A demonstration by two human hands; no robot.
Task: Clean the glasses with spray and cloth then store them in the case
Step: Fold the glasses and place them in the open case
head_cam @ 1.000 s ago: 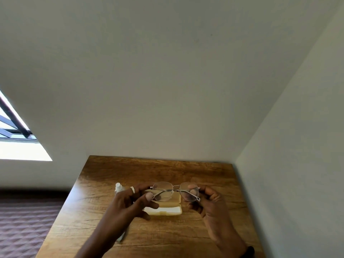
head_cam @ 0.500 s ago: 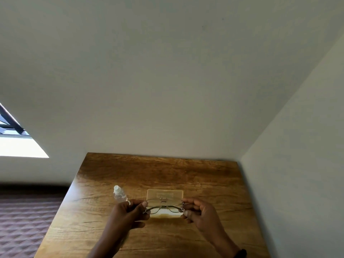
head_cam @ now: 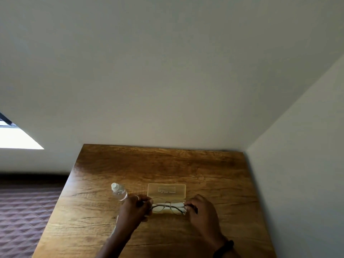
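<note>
Glasses lower now, over open case — each hand's grip pinched on one end — bare table beyond.

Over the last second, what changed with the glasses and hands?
Both hands, left hand and right hand, lowered the glasses from held up, lenses facing the camera, down into the open case. Both grips stayed on. The spray bottle and case stayed put.

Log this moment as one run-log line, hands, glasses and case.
left hand: holds glasses | right hand: holds glasses | glasses: over open case | spray bottle: upright, left of case
</note>
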